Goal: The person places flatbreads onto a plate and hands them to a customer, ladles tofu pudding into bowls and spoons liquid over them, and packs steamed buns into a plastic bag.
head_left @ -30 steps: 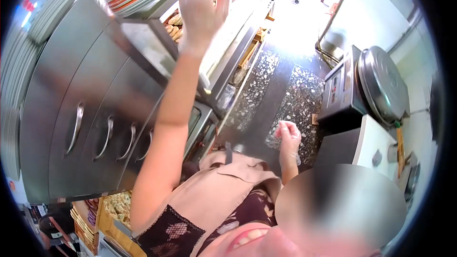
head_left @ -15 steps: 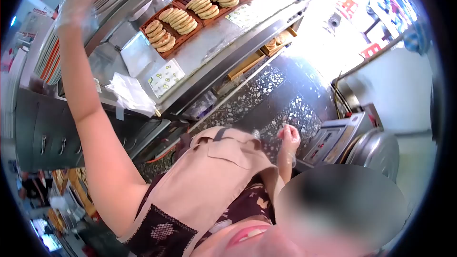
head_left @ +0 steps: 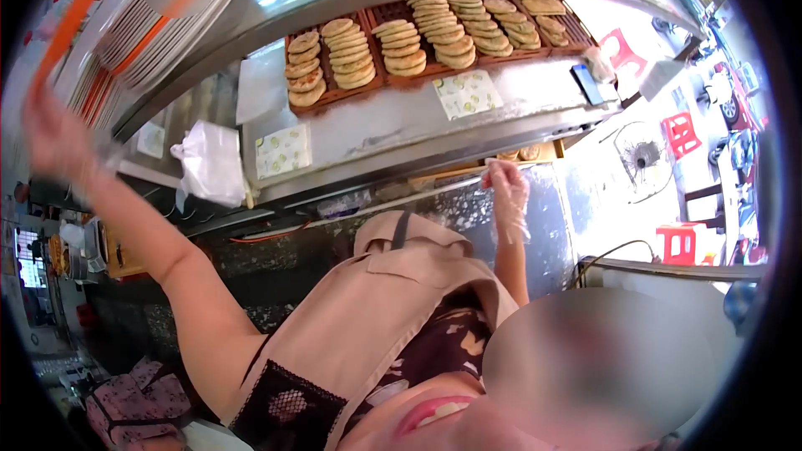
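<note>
My left hand (head_left: 63,142), in a clear plastic glove and smeared by motion, grips an orange plate (head_left: 79,12) seen nearly edge-on. Beside it stands a stack of white and orange plates (head_left: 180,33) on the steel shelf. My right hand (head_left: 508,192), also gloved, is held in front of the counter with its fingers curled together. Whether anything is inside those fingers is hidden. Rows of round flat breads (head_left: 351,54) lie overlapping on brown slatted trays (head_left: 376,75) across the counter.
White plastic bags (head_left: 210,163) hang at the counter's left front. Patterned paper sheets (head_left: 282,151) and a phone (head_left: 586,83) lie on the steel counter (head_left: 368,121). A drawer (head_left: 547,151) with rolls sits below. A fan (head_left: 642,159) and red stools (head_left: 681,242) stand at right.
My left hand has come away from the plate stack, down and left, with an orange plate. My right hand has risen in view toward the counter. The view has turned right.
</note>
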Motion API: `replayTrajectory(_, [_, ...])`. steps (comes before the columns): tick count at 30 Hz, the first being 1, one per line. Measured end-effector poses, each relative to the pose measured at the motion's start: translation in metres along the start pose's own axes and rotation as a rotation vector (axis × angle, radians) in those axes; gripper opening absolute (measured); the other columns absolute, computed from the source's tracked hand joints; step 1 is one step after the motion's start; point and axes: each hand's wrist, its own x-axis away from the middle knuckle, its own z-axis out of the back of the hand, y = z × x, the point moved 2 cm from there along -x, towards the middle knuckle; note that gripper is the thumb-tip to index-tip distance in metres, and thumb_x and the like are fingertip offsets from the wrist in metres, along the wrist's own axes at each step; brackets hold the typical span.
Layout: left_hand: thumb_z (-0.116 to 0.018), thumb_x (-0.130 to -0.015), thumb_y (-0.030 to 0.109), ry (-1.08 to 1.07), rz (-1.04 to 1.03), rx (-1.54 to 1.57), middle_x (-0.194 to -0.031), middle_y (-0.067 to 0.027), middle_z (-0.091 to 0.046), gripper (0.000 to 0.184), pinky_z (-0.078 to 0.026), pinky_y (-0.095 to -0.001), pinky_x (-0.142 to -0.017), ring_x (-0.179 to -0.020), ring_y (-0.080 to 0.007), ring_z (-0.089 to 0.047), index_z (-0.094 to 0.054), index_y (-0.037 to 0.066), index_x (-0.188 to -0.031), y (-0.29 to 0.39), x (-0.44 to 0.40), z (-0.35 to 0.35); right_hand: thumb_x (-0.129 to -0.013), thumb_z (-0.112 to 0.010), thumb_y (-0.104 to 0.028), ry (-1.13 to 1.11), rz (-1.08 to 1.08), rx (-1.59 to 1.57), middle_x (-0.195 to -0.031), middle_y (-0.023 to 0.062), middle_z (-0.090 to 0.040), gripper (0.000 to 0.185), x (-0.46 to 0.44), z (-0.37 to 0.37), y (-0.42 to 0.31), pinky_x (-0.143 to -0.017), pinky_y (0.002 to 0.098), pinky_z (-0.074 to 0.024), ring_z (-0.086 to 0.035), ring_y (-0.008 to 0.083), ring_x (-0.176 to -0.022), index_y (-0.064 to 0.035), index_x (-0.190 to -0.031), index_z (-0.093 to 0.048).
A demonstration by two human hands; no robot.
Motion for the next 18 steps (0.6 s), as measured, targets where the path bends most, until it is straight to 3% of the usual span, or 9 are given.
replayTrajectory(3, [-0.061, -0.085, 0.014, 0.174, 0.131, -0.003, -0.090, -0.0072, -0.068, 0.015, -0.050, -0.0275, -0.064, -0.073, -0.0157, -0.064, -0.067, 0.005, -0.095, 0.021, 0.002, 0.046, -0.088, -0.056, -0.010, -0.109, -0.111, 0.050, -0.068, 0.0051, -0.059, 0.011, -0.039, -0.004, 0.004, -0.059, 0.0222, -0.0446, -0.053, 0.0101, -0.060, 0.0007, -0.090, -0.061])
replayTrajectory(6, [-0.059, -0.083, 0.010, 0.132, 0.243, 0.200, -0.089, -0.0077, -0.066, 0.013, -0.049, -0.0303, -0.066, -0.073, -0.0184, -0.062, -0.066, 0.005, -0.092, 0.067, 0.006, 0.068, -0.087, -0.057, -0.012, -0.288, -0.239, 0.071, -0.070, 0.0064, -0.061, 0.016, -0.074, 0.002, 0.017, -0.061, 0.0238, -0.0473, -0.055, 0.0111, -0.061, 0.0022, -0.093, -0.061])
replayTrajectory(9, [-0.057, -0.081, 0.006, -0.092, 0.374, 0.515, -0.087, -0.0081, -0.065, 0.011, -0.049, -0.0332, -0.068, -0.073, -0.0211, -0.061, -0.065, 0.005, -0.089, 0.132, 0.025, 0.070, -0.088, -0.057, -0.022, -0.479, -0.401, 0.082, -0.074, 0.0067, -0.062, 0.026, -0.108, -0.011, -0.003, -0.065, 0.0251, -0.0486, -0.058, 0.0133, -0.066, 0.0027, -0.094, -0.061])
replayTrajectory(11, [-0.056, -0.080, 0.003, -0.343, 0.466, 0.725, -0.086, -0.0084, -0.064, 0.011, -0.049, -0.0351, -0.069, -0.073, -0.0229, -0.061, -0.064, 0.005, -0.087, 0.184, 0.046, 0.056, -0.089, -0.057, -0.032, -0.648, -0.628, -0.003, -0.081, 0.0093, -0.063, 0.036, -0.130, -0.027, -0.017, -0.069, 0.0271, -0.0504, -0.061, 0.0166, -0.073, 0.0028, -0.101, -0.059])
replayTrajectory(12, [-0.055, -0.079, 0.002, -0.468, 0.521, 0.809, -0.085, -0.0086, -0.064, 0.011, -0.049, -0.0361, -0.070, -0.073, -0.0238, -0.060, -0.063, 0.005, -0.086, 0.212, 0.057, 0.047, -0.089, -0.057, -0.032, -0.665, -0.632, 0.004, -0.081, 0.0093, -0.063, 0.036, -0.144, -0.033, -0.022, -0.069, 0.0271, -0.0504, -0.061, 0.0166, -0.073, 0.0028, -0.101, -0.059])
replayTrajectory(14, [-0.054, -0.077, -0.001, -0.712, 0.572, 0.944, -0.084, -0.0089, -0.063, 0.012, -0.049, -0.0380, -0.071, -0.073, -0.0256, -0.060, -0.063, 0.005, -0.084, 0.273, 0.081, 0.024, -0.088, -0.058, -0.036, -1.046, -1.140, -0.362, -0.091, 0.0138, -0.064, 0.050, -0.161, -0.045, -0.029, -0.076, 0.0328, -0.0508, -0.062, 0.0205, -0.082, 0.0047, -0.116, -0.052])
replayTrajectory(15, [-0.054, -0.077, -0.002, -0.820, 0.580, 0.989, -0.084, -0.0090, -0.063, 0.013, -0.049, -0.0390, -0.072, -0.073, -0.0265, -0.059, -0.062, 0.005, -0.083, 0.306, 0.094, 0.010, -0.088, -0.058, -0.036, -1.060, -1.160, -0.347, -0.091, 0.0138, -0.064, 0.050, -0.167, -0.048, -0.038, -0.076, 0.0328, -0.0508, -0.062, 0.0205, -0.082, 0.0047, -0.116, -0.052])
replayTrajectory(16, [-0.053, -0.076, -0.004, -0.891, 0.570, 1.014, -0.083, -0.0092, -0.062, 0.014, -0.049, -0.0399, -0.073, -0.073, -0.0274, -0.059, -0.062, 0.005, -0.082, 0.336, 0.107, -0.002, -0.088, -0.059, -0.034, -0.926, -1.175, -0.437, -0.094, 0.0143, -0.064, 0.050, -0.173, -0.051, -0.049, -0.077, 0.0339, -0.0506, -0.062, 0.0210, -0.084, 0.0033, -0.121, -0.048])
replayTrajectory(18, [-0.051, -0.068, -0.013, -0.957, 0.425, 0.881, -0.087, -0.0110, -0.062, 0.026, -0.049, -0.0398, -0.078, -0.081, -0.0292, -0.060, -0.063, 0.005, -0.082, 0.391, 0.127, -0.023, -0.088, -0.060, -0.031, -0.803, -1.195, -0.516, -0.098, 0.0148, -0.063, 0.052, -0.196, -0.038, -0.042, -0.078, 0.0351, -0.0503, -0.061, 0.0214, -0.085, 0.0018, -0.125, -0.044])
